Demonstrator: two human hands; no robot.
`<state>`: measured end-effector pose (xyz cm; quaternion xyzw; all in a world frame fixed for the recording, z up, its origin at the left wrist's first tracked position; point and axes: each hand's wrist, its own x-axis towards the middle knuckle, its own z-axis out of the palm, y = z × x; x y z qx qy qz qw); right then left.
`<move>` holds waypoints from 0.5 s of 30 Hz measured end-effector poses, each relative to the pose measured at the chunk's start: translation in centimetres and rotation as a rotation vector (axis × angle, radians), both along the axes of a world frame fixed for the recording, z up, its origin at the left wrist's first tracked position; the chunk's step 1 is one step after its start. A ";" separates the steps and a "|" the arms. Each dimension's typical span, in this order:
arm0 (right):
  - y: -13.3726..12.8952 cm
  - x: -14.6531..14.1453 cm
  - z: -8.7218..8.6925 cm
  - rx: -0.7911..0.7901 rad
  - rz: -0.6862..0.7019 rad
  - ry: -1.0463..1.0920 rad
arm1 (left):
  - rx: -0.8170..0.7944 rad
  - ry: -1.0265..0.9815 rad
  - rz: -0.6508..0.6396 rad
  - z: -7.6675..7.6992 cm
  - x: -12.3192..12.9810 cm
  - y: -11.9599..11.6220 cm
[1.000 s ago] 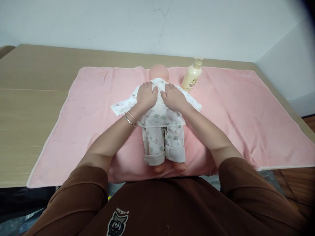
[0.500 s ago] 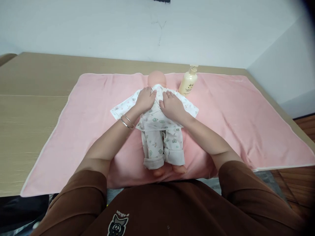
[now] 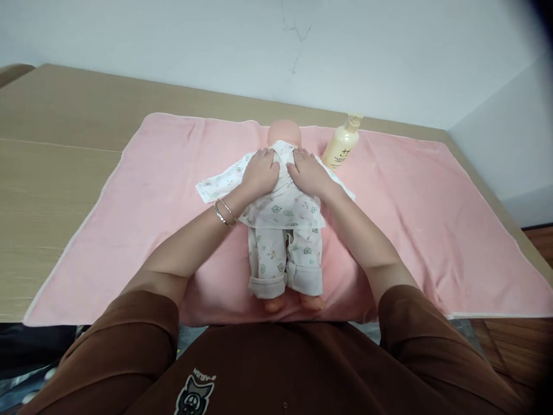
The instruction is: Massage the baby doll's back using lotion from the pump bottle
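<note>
A baby doll (image 3: 284, 131) lies stretched out with its bald head away from me and its feet towards me; no face shows. It wears a white printed shirt (image 3: 283, 214) and matching trousers (image 3: 268, 253) with rolled cuffs. My left hand (image 3: 261, 173) rests flat on the left upper part of the shirt, with two bracelets at the wrist. On the right upper part lies my right hand (image 3: 309, 173), palm down. Both thumbs point inward, and a strip of creased cloth shows between them. Neither hand grips anything that I can see.
Beneath the doll a pink blanket (image 3: 401, 230) covers much of the wooden table (image 3: 56, 173). A pale yellow pump bottle (image 3: 341, 144) lies or leans just right of the doll's head. Behind the table rises a white wall (image 3: 194, 52).
Both hands have shifted slightly towards the doll's shoulders, still lying on the shirt. The cloth between them looks more creased. My view has tilted a little.
</note>
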<state>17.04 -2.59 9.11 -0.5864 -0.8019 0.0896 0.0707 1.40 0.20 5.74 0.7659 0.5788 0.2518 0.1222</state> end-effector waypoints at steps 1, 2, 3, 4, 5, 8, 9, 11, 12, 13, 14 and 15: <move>-0.9 -0.5 0.0 0.031 -0.037 -0.028 | -0.012 -0.030 0.013 -0.2 -0.2 0.5; -1.7 -1.0 0.0 0.062 -0.070 -0.064 | -0.019 -0.062 0.027 -0.4 -0.3 0.8; -2.4 -1.4 -0.1 0.099 -0.082 -0.091 | -0.019 -0.094 0.043 -0.7 -0.5 0.9; -2.9 -1.8 -0.2 0.123 -0.083 -0.106 | -0.008 -0.122 0.058 -1.0 -0.5 1.0; -3.1 -1.9 -0.3 0.135 -0.075 -0.102 | 0.008 -0.144 0.070 -1.2 -0.5 0.9; -1.6 -1.4 -0.8 0.099 -0.072 0.014 | 0.059 -0.189 0.089 -1.9 -0.4 0.5; -0.7 -1.0 -1.1 0.081 -0.088 0.067 | 0.071 -0.198 0.091 -2.1 -0.4 0.4; 0.9 -0.2 -1.6 0.073 -0.132 0.147 | 0.090 -0.208 0.090 -2.3 -0.4 0.4; 1.4 0.0 -1.8 0.084 -0.150 0.166 | 0.097 -0.209 0.088 -2.4 -0.4 0.5; 1.7 0.2 -2.0 0.098 -0.161 0.174 | 0.101 -0.208 0.084 -2.5 -0.4 0.5; 1.9 0.3 -2.1 0.111 -0.163 0.179 | 0.103 -0.205 0.080 -2.5 -0.4 0.5; 1.9 0.4 -2.1 0.117 -0.158 0.184 | 0.103 -0.199 0.077 -2.4 -0.4 0.4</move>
